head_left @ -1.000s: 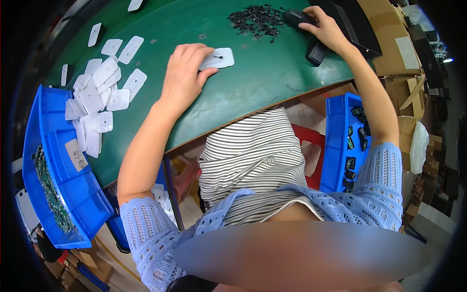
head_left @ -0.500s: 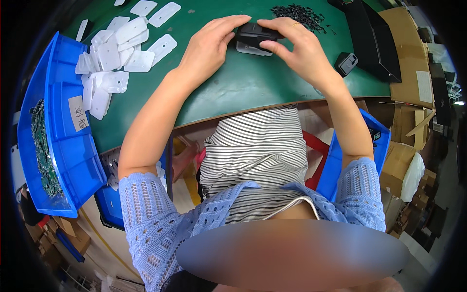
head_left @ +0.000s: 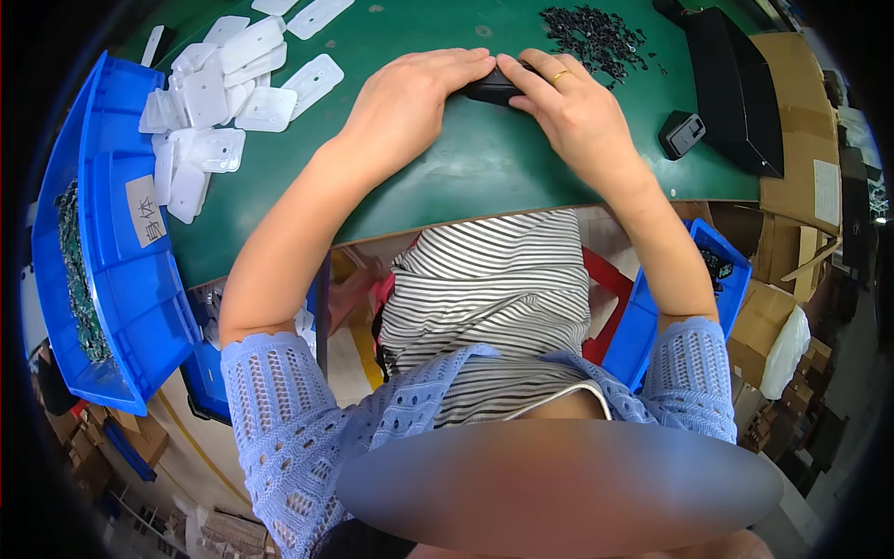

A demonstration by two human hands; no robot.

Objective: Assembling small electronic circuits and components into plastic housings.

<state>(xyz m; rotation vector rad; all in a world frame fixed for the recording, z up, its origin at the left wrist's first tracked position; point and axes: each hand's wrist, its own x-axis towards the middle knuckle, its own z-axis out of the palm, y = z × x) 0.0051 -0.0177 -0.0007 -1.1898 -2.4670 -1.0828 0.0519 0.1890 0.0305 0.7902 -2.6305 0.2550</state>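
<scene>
1. Head view: you stood over a green tabletop (head_left: 466, 168), both forearms reaching up across it, with a black plastic housing (head_left: 492, 90) between your hands, near the table's far middle.
2. Left hand (head_left: 400, 102): fingers lay pressed together, angled to the right, their tips on the housing's left part. The thumb was hidden, so I could not tell whether it pinched.
3. Right hand (head_left: 573, 112): thumb on the near side, fingers bent over the top, pinching the housing's right end. A gold-coloured ring (head_left: 560, 75) sat on one finger.
4. Your fingertips nearly met above the housing and covered much of it. Whether its underside touched the tabletop could not be told.
5. To your left, white plastic plates (head_left: 207, 99) lay in a loose, overlapping pile, a few apart at its edge; several showed small holes.
6. Beyond your right hand, a heap of small black parts (head_left: 596, 37) spread over the table, a few strays at its fringe.
7. Farther right, a second black housing (head_left: 683, 135) with a greyish face stood just beside a long black box (head_left: 745, 102); a cardboard carton (head_left: 801, 112) was next to that.
8. At the table's left side, a blue bin (head_left: 140, 298) held green circuit boards (head_left: 82, 279). Below the right edge, another blue bin (head_left: 619, 340) held dark pieces, partly hidden by your right arm.
</scene>
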